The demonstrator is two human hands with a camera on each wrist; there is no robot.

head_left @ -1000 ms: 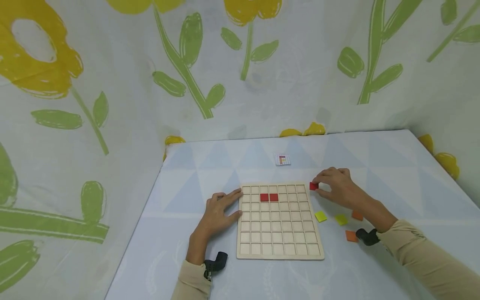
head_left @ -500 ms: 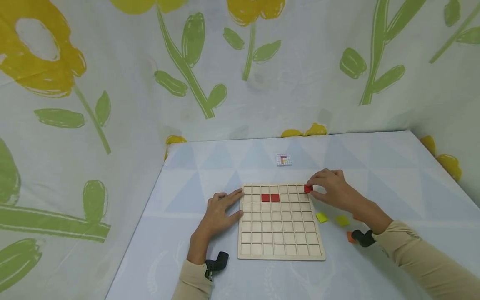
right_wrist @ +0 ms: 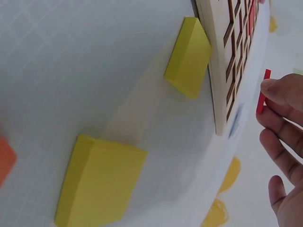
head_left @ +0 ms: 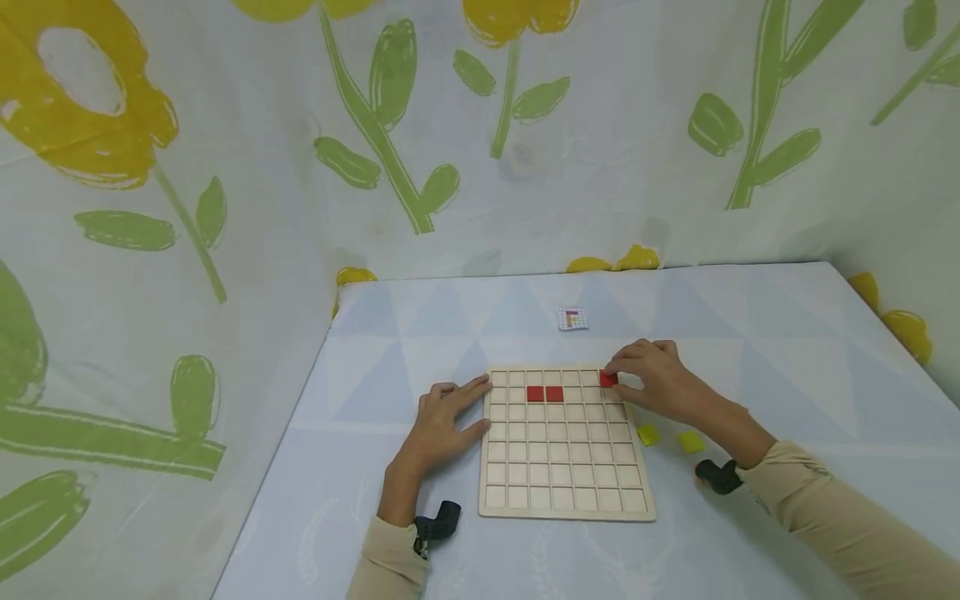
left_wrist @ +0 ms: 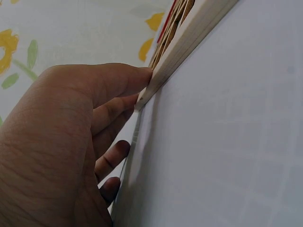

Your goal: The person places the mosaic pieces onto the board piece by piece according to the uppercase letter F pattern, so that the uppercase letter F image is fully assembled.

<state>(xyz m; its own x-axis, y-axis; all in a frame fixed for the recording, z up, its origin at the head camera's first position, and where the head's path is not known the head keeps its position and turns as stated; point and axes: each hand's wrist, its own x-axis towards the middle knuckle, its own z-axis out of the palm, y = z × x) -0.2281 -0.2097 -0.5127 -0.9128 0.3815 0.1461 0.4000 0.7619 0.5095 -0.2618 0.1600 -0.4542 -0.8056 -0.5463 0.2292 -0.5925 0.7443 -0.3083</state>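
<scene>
A wooden grid board (head_left: 567, 453) lies on the table, with two red square tiles (head_left: 554, 394) side by side in its second row from the top. My left hand (head_left: 438, 425) touches the board's left edge with fingertips and thumb, fingers fairly straight; the left wrist view shows the thumb against the wooden rim. Between thumb and fingers, my right hand (head_left: 660, 379) pinches another red tile (right_wrist: 263, 92). In the head view that tile appears over the board's top right corner; the right wrist view shows it raised off the surface.
Two yellow tiles (head_left: 690, 442) lie right of the board, one (right_wrist: 189, 59) close against its edge. An orange tile (right_wrist: 5, 158) shows partly in the right wrist view. A small card with a coloured grid pattern (head_left: 573, 318) lies behind the board.
My right hand has carried the red tile leftward, from beside the board to over its top right corner. My left hand has stayed at the left edge.
</scene>
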